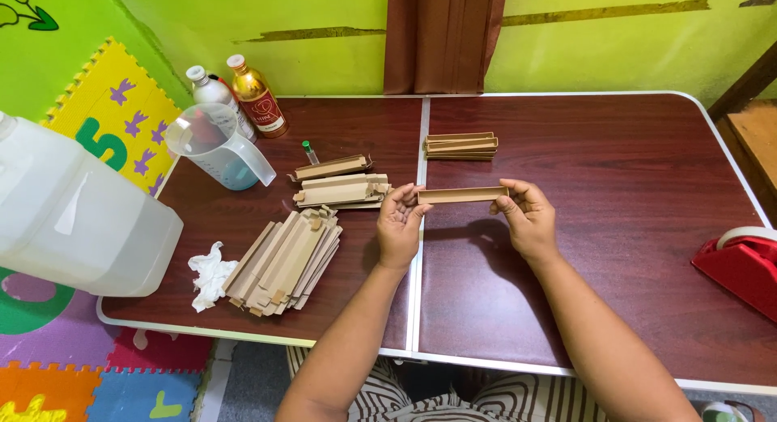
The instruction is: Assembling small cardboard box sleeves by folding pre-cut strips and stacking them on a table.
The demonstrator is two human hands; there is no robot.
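Left hand [399, 221] and right hand [526, 216] are pinching opposite ends of a long, narrow brown cardboard box [462, 195], spanning level between their fingertips.

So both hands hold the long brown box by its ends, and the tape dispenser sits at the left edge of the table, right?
No: the head view shows the dispenser at the right edge. Both hands, left and right, do hold the box by its ends.

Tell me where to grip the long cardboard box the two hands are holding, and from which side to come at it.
Grip the narrow cardboard box at its two short ends, coming in from the left and the right, as the left hand and right hand do. It is long, thin and held level above the table, so pinching each end probably keeps it from bending or tipping.
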